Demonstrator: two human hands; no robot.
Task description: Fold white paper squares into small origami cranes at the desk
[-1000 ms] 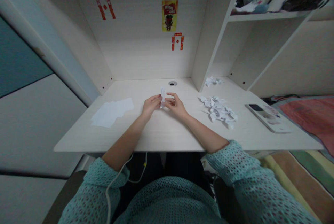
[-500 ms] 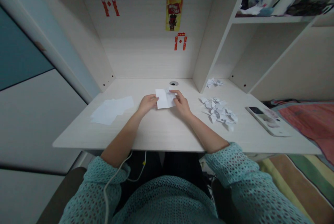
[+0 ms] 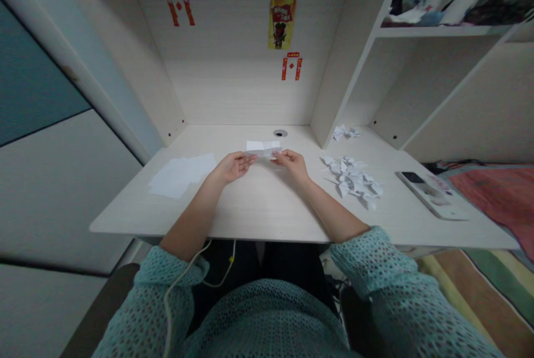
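Both of my hands hold a small white sheet of paper point(image 3: 262, 148) just above the pale wooden desk point(image 3: 258, 207), near its middle. My left hand point(image 3: 232, 166) pinches the sheet's left end with its fingers closed. My right hand point(image 3: 292, 162) pinches the right end the same way. The sheet lies nearly flat and edge-on to the camera, so its far side is mostly hidden. My forearms are bare, with teal knit sleeves pushed up.
A stack of flat white sheets point(image 3: 180, 173) lies on the desk's left. A pile of folded paper figures point(image 3: 352, 181) sits right of my hands, a few more point(image 3: 344, 132) under the shelf. A phone point(image 3: 430, 195) lies far right. A cable hole point(image 3: 280, 133) is behind the sheet.
The sheet went from a narrow folded strip to an opened sheet facing the camera, and has now tipped down nearly flat. My hands moved slightly apart.
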